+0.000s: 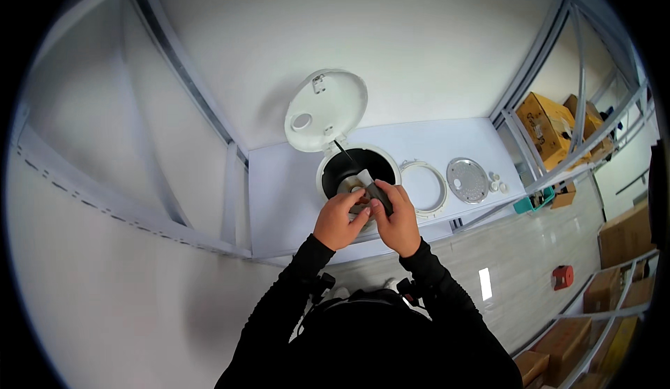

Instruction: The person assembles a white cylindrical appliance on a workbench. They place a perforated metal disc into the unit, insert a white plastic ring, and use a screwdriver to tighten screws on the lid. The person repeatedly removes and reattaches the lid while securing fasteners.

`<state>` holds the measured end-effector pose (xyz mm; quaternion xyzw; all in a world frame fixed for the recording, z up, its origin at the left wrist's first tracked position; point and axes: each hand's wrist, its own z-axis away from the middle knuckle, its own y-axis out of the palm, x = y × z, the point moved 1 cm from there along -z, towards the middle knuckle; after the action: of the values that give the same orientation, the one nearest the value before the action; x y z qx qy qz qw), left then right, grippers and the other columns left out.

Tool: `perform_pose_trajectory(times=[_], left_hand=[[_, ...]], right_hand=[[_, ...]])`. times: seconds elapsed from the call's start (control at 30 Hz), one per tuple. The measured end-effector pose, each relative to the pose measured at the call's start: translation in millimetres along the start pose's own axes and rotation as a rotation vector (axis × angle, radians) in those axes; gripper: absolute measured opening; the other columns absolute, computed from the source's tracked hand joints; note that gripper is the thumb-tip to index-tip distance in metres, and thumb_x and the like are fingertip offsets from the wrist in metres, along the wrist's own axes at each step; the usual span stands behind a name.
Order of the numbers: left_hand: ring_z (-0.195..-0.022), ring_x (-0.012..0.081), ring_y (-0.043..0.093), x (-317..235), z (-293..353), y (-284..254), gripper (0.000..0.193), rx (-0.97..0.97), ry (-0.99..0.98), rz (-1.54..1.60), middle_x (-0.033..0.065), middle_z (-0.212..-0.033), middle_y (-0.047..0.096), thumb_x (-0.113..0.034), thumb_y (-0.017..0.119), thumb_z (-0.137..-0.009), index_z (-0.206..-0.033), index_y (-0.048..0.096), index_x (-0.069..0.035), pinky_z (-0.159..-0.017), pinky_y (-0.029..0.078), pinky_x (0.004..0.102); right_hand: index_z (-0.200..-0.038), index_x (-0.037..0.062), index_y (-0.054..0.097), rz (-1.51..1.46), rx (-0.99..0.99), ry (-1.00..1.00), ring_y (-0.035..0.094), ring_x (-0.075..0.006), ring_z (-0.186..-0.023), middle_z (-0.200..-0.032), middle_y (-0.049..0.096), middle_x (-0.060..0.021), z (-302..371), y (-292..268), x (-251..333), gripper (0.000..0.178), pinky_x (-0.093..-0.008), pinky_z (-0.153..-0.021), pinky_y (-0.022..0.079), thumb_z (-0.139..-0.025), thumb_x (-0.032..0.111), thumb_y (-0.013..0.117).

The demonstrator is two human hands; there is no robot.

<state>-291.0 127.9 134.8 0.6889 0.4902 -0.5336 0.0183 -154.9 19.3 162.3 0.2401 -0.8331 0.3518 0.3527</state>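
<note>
A white rice cooker [328,173] stands on the white table [279,193] with its round lid [326,108] swung up and back. Its inner bowl [349,166] is dark. Both my hands are held together over the cooker's front rim. My right hand [399,218] grips a small dark tool [379,197] whose thin shaft points into the bowl. My left hand [338,220] pinches a small white piece [364,177] against the tool's top end. My fingers hide the contact between them.
To the right of the cooker lie a white ring [427,186], a perforated metal disc [467,180] and a few small white parts [497,182]. Cardboard boxes [546,125] sit on metal racks at the right. A red object [562,277] lies on the floor.
</note>
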Motion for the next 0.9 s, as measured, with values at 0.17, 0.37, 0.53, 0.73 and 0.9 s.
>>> perform_pose_trajectory(times=[0.17,0.37,0.53,0.73,0.9], left_hand=[[-0.097,0.0261,0.072,-8.1,-10.4,9.5,0.053,0.042,-0.224,0.398,0.0172,-0.106,0.073,-0.017,0.067,-0.098,-0.141,0.049,0.010,-0.086,0.056,0.0363],[-0.093,0.0118,0.066,8.4,-22.3,25.9,0.040,-0.072,-0.339,0.769,0.0028,-0.099,0.067,-0.017,0.057,-0.106,-0.138,0.053,0.008,-0.085,0.055,0.0281],[-0.090,0.0071,0.064,16.7,-46.2,19.7,0.026,-0.105,-0.414,0.759,0.0029,-0.104,0.068,-0.018,0.059,-0.106,-0.121,0.063,0.003,-0.079,0.053,0.0230],[-0.085,0.0075,0.065,32.2,-57.0,31.7,0.040,-0.249,-0.381,0.671,0.0030,-0.097,0.072,-0.018,0.065,-0.103,-0.136,0.058,0.003,-0.074,0.053,0.0233],[-0.079,0.0069,0.061,47.0,-55.9,41.2,0.044,-0.310,-0.377,0.581,0.0028,-0.092,0.069,-0.019,0.066,-0.102,-0.138,0.056,0.004,-0.071,0.051,0.0240]], right_hand=[[-0.131,0.0004,0.061,-0.004,-0.066,0.035,0.064,-0.0377,-0.087,-0.102,0.064,-0.0193,-1.8,-2.9,2.1,0.037,-0.0408,-0.077,0.052,-0.095,0.009,0.067],[-0.128,-0.0006,0.063,-0.026,-0.050,0.013,0.066,-0.0388,-0.092,-0.106,0.067,-0.0211,-11.2,-10.8,-6.9,0.036,-0.0410,-0.080,0.053,-0.094,0.009,0.069],[-0.128,-0.0006,0.062,-0.059,-0.018,-0.030,0.066,-0.0400,-0.093,-0.107,0.067,-0.0217,-26.4,-4.0,-19.5,0.036,-0.0426,-0.081,0.054,-0.094,0.009,0.069],[-0.131,-0.0005,0.060,-0.064,0.016,0.043,0.066,-0.0388,-0.097,-0.111,0.066,-0.0217,-36.6,2.0,-22.1,0.036,-0.0405,-0.084,0.053,-0.098,0.012,0.066],[-0.130,-0.0012,0.060,-0.060,0.044,0.072,0.066,-0.0397,-0.098,-0.111,0.066,-0.0228,-42.4,2.3,-23.7,0.035,-0.0411,-0.084,0.053,-0.099,0.014,0.065]])
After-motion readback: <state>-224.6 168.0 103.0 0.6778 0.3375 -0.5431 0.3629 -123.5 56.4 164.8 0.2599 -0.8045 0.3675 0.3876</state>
